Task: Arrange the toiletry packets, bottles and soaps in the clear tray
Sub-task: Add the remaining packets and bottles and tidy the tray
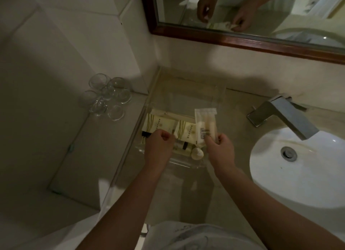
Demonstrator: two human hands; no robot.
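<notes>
Tray (186,96) stands on the counter (186,193), its back edge by the rear wall, left of the sink (298,175). Tap (283,115) at the counter's rear edge, behind the sink. Mirror (261,10) on the wall above. Glasses (106,96) clustered left of the tray, toward the rear left corner. In the tray's front half: left packet (158,123), middle packet (186,132) beside it, bottles (182,146) before them, soap (197,153) at front right. Right hand (221,149) holds a third packet (206,122) upright over the tray's right side

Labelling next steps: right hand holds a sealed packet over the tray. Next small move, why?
Probably lay the clear sealed packet down flat in the clear plastic tray, behind the cream striped packets. The right hand pinches it upright by its lower end over the tray, whose far half looks bare.
</notes>
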